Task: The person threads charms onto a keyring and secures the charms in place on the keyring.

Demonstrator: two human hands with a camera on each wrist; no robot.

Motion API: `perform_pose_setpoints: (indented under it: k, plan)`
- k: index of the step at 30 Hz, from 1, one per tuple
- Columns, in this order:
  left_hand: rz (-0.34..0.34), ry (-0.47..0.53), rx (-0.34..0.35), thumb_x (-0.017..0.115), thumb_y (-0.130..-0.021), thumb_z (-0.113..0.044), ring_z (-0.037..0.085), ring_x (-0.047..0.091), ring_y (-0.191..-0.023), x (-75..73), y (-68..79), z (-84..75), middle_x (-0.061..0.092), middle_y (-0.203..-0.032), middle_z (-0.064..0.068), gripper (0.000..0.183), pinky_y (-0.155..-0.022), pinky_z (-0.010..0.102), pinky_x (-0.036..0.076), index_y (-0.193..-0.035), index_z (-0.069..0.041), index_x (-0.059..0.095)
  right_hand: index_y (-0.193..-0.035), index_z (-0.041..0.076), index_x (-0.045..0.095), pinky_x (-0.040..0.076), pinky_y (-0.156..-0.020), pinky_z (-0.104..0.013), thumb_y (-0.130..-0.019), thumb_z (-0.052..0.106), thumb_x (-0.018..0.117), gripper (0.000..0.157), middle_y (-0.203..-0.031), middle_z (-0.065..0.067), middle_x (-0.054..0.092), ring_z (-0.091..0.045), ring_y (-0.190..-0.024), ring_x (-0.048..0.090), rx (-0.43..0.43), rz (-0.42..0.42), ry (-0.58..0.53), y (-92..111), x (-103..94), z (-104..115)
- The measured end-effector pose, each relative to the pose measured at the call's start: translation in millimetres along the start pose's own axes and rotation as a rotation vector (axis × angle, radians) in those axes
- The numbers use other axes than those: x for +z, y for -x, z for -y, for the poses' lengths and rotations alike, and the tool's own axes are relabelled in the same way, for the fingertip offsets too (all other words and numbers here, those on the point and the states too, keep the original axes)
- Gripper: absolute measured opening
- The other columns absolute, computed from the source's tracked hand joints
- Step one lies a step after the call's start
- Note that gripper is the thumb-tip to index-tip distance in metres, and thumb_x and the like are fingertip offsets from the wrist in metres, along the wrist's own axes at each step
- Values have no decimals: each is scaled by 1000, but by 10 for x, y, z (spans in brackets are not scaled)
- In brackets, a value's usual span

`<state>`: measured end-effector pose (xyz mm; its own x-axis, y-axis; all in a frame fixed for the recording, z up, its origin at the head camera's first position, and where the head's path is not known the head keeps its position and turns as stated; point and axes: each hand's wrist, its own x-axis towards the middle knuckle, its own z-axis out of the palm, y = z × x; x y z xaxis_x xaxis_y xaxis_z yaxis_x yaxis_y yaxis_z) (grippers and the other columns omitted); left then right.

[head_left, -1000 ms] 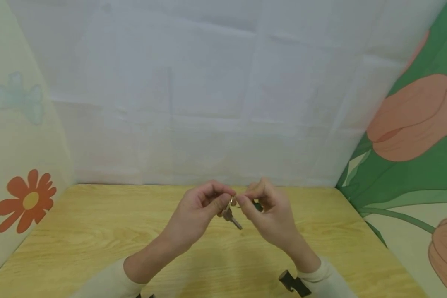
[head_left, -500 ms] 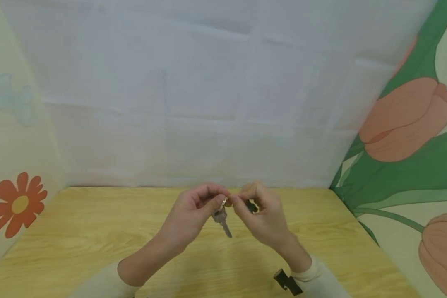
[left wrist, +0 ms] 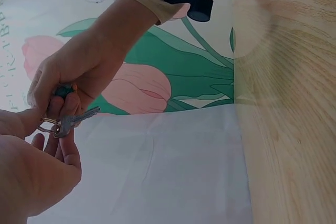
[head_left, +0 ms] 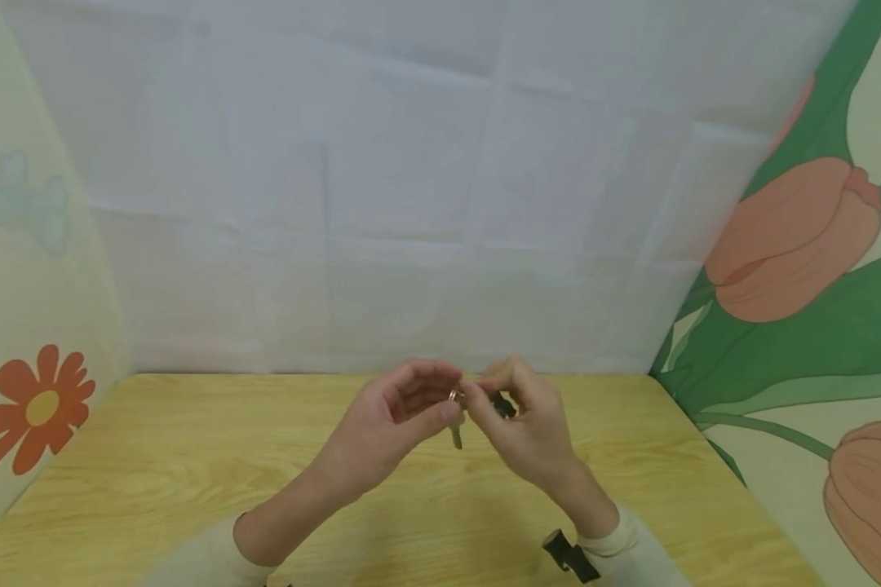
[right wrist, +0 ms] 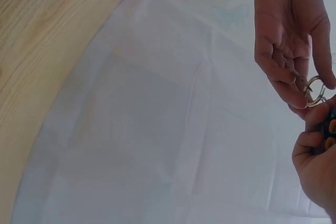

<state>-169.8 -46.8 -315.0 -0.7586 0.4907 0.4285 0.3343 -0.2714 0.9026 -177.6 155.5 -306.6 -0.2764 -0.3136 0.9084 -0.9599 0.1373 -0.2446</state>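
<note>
Above the table, both hands meet at a metal key ring [right wrist: 315, 92] with a silver key [left wrist: 79, 119] on it. My left hand [head_left: 385, 424] holds the ring between thumb and fingers, and the key's blade pokes out below the thumb in the head view. The thumb and forefinger of my right hand [head_left: 532, 416] pinch at the ring's right side. A dark green fob [head_left: 502, 405] with orange spots [right wrist: 332, 127] sits within the curled right fingers, which hide part of it. Whether a second key hangs there, I cannot tell.
A wood-grain table [head_left: 227, 456] lies below the hands. White sheeting [head_left: 382, 204] closes off the back, with flower-printed panels [head_left: 785, 244] at the sides. A black strap device [head_left: 571, 556] sits on the right wrist.
The key has swung and now shows mostly its blade under the left thumb. Left fingers have spread a little and shifted on the ring; the right hand keeps its pinch.
</note>
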Motion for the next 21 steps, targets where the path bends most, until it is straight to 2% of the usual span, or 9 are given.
perform_pose_setpoints:
  k: [5, 9, 12, 17, 21]
  plan:
    - [-56, -20, 87, 75, -94, -6, 31, 60, -121, -7, -2, 22, 66, -126, 11, 41, -100, 41, 49, -132, -7, 60, -91, 0, 58, 38, -51, -21, -102, 10, 64, 16, -78, -3, 62, -11, -61, 47, -4, 3, 9, -5, 3, 6]
    - [-68, 1, 107, 76, -92, -3, 34, 61, -117, 0, 5, 5, 67, -127, 12, 48, -98, 41, 50, -136, -8, 57, -92, 0, 57, 38, -52, -22, -103, 10, 62, 16, -80, -5, 61, -12, -63, 46, 10, 7, -18, -1, -10, -6]
    - [-53, 1, 118, 75, -93, -3, 34, 61, -117, 7, -1, 1, 66, -128, 12, 49, -99, 42, 49, -138, -8, 55, -93, -1, 57, 38, -52, -23, -103, 9, 62, 16, -80, -6, 60, -12, -63, 45, 16, 2, -38, 0, -18, -13]
    - [-44, -91, 112, 73, -97, -11, 27, 57, -123, -3, -24, 12, 64, -131, 11, 42, -106, 41, 44, -136, -11, 56, -91, 0, 57, 38, -51, -21, -102, 9, 63, 16, -77, -4, 60, -11, -60, 45, -7, -24, 14, -16, -24, 17]
    - [-100, -235, 87, 71, -99, -22, 22, 60, -112, -21, -22, 4, 65, -118, 5, 23, -94, 39, 49, -120, -15, 64, -90, -1, 58, 37, -49, -19, -102, 9, 64, 17, -76, -5, 61, -10, -58, 45, -41, -44, 50, -43, -32, 56]
